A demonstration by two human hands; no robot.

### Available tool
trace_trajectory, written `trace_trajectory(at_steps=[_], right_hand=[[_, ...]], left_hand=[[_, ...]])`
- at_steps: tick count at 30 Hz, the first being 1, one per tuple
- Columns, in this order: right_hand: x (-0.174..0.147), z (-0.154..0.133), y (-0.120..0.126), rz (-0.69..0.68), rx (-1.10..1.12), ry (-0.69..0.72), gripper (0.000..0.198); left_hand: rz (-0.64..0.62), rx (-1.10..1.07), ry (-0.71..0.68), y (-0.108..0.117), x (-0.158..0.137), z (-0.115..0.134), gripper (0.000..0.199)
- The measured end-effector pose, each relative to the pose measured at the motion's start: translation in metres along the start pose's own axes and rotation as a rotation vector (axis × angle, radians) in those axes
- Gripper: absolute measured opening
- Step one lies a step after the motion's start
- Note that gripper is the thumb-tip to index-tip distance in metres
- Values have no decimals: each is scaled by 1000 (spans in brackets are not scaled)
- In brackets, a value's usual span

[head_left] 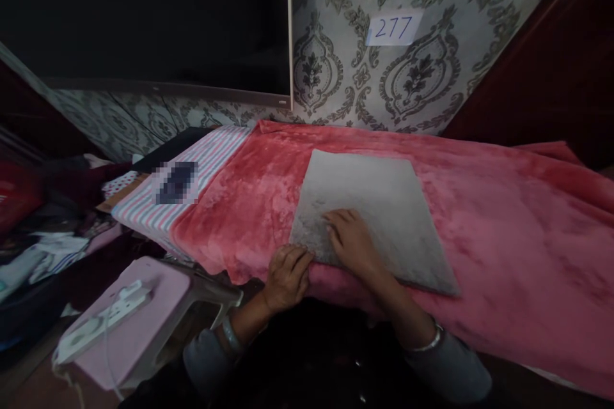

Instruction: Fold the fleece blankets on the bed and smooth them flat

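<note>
A grey square mat [378, 195] with a soft, brushed-looking surface lies flat on a red plush blanket [244, 204]. At its near left corner, my left hand [286, 276] has its fingers bent together over the edge, pinching the corner; the thumb side is partly hidden. My right hand [351, 238] rests palm down on the mat's left half, fingers stretched out and touching the surface. Darker brushed patches show around the right fingertips.
A striped cloth [211, 172] borders the blanket on the left, with a blurred dark object [176, 183] on it. A pink stool [144, 313] holds a white power strip [103, 323]. Clothes [52, 252] are heaped at far left. A large screen [158, 19] hangs behind.
</note>
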State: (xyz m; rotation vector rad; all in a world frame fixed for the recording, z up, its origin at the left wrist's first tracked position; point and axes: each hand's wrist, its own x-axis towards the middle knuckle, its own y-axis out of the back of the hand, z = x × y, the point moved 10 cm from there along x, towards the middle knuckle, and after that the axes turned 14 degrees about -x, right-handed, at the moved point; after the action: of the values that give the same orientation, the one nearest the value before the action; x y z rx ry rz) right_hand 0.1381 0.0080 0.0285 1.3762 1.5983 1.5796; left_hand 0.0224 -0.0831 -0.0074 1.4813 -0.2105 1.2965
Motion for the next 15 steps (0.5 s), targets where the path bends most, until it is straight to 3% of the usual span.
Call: trace_trajectory(at_steps=[2, 4, 7, 10, 13, 15], right_hand=[[-3, -17, -6, -54, 71, 129, 32], [-3, -23, -15, -116, 37, 161, 33], [5, -1, -16, -116, -123, -11, 39], [6, 23, -3, -15, -131, -152, 39], [-4, 17, 8, 65, 8, -50, 28], [-13, 3, 5, 3, 64, 75, 24]], left_hand=[[0, 5, 2, 0, 1, 0, 49], [4, 5, 3, 0, 1, 0, 47], [12, -6, -5, 1, 1, 1, 43], [2, -14, -6, 1, 0, 1, 45], [1, -11, 3, 0, 0, -1, 49], [6, -5, 3, 0, 1, -1, 46]])
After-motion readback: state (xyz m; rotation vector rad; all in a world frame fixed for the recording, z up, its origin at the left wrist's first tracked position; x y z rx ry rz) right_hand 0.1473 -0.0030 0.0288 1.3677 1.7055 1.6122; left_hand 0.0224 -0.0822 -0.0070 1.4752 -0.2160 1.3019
